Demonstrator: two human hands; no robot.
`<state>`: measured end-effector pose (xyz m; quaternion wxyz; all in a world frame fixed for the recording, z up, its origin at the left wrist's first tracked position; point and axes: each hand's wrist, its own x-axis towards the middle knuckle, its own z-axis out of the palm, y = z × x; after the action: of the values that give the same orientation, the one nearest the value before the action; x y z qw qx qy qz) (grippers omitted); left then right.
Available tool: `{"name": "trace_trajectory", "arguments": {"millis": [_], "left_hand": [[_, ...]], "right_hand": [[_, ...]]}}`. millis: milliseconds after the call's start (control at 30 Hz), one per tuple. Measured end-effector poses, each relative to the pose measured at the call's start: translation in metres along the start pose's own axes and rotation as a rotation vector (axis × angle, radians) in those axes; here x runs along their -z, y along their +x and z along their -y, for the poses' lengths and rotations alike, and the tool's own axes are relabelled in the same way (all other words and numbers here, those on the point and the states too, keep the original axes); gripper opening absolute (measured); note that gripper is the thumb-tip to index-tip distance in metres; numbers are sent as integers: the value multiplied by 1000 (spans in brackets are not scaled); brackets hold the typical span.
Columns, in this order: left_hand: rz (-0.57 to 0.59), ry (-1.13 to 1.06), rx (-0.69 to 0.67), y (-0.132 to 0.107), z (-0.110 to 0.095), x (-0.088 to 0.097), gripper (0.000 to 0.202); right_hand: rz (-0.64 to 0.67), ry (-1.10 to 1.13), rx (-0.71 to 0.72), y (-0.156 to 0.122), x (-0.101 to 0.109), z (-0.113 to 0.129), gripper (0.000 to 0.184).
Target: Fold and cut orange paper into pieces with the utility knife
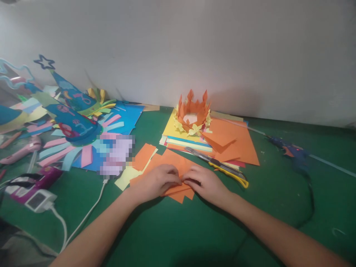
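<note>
Both my hands rest on orange paper [178, 157] in the middle of the green table. My left hand [162, 180] has its fingers bent and pressed on the paper, thumb toward the right. Close beside it, my right hand [204, 181] pinches the paper with thumb and fingertips. Loose orange sheet corners stick out below the hands; whether they are folded is hard to see. A yellow box cutter [228, 170] lies just right of my right hand. Orange and pale yellow paper pieces [144, 157] lie beyond my left hand.
An orange and yellow paper crown [193, 115] stands on stacked coloured paper [171, 128]. At right lies a blue glue gun [292, 150] with its cord. Blue cone hats [69, 122], a pink glue gun [23, 150], a power strip [40, 200] and a charging cable [96, 205] crowd the left.
</note>
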<state>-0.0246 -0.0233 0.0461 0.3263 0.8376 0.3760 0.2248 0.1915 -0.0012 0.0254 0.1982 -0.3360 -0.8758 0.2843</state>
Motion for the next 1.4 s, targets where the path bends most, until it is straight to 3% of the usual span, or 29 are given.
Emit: {"name": "trace_trajectory", "arguments": {"millis": [467, 733, 900, 1167, 1400], "left_hand": [[92, 82, -14, -2, 3, 4, 30], [107, 94, 44, -3, 1, 5, 29], [133, 84, 34, -3, 2, 6, 30], [116, 76, 28, -3, 1, 5, 28], [141, 198, -49, -3, -1, 6, 27]], "right_hand": [[12, -5, 57, -1, 1, -2, 19], [-150, -43, 198, -4, 8, -1, 19], [0, -59, 401, -7, 6, 4, 27], [102, -173, 425, -6, 5, 9, 32], [186, -208, 401, -8, 5, 8, 33]]}}
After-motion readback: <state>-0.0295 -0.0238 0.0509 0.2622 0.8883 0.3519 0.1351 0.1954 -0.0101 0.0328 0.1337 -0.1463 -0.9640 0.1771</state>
